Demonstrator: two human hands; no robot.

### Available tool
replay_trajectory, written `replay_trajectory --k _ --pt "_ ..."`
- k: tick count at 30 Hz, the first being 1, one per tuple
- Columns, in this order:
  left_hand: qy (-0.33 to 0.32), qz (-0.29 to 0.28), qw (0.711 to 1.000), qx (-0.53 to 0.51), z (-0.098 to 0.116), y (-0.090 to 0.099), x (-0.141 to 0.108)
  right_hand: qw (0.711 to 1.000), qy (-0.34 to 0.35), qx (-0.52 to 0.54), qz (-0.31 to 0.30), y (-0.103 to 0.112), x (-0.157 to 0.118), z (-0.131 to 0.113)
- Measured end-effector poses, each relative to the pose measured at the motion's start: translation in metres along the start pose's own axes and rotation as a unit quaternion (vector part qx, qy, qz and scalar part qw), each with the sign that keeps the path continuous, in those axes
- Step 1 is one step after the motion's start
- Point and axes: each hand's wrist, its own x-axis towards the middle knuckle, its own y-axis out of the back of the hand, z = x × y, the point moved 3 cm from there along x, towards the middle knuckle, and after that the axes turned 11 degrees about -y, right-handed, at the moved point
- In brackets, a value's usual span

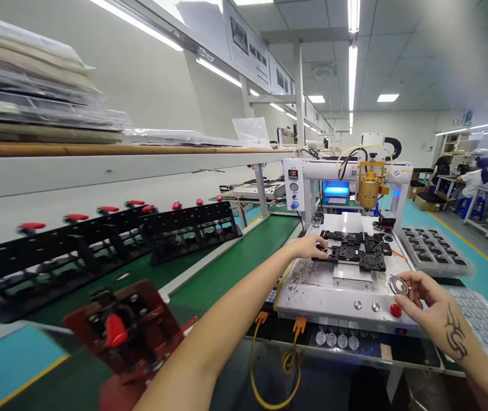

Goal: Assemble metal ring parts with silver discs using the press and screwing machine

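At the left edge of the black fixture blocks (350, 251) on the white machine bed, my left hand (311, 248) has its fingers closed on a small round metallic part (327, 250). My right hand (424, 294) pinches a round silver-rimmed disc (399, 285) between thumb and fingers, above the bed's front right corner, close to the red button (395, 310). Over the back of the fixture hangs the machine's gold dispensing head (368, 191), apart from both hands.
Right of the machine lie a clear tray of black parts (434, 251) and a tray of round discs (483, 319). A red clamp fixture (128, 337) stands at lower left, near black racks (98, 245). Yellow cables (253, 371) hang in front. A seated person (479, 178) is far right.
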Motion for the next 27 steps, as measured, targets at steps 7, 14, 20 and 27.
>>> replay_trajectory --k 7,14,20,27 --pt "-0.021 0.121 0.992 -0.029 0.029 0.02 -0.022 0.994 0.078 -0.063 -0.053 -0.055 0.072 -0.02" --pt "-0.068 0.22 0.967 -0.107 0.084 0.039 -0.102 0.969 0.109 -0.159 -0.151 -0.143 0.166 -0.038" --pt "-0.043 0.241 0.966 -0.081 0.101 0.035 -0.168 0.936 0.083 -0.23 -0.251 -0.174 0.197 -0.038" --pt "-0.006 0.265 0.963 -0.056 0.096 0.023 -0.22 0.927 0.089 -0.26 -0.256 -0.174 0.195 -0.033"
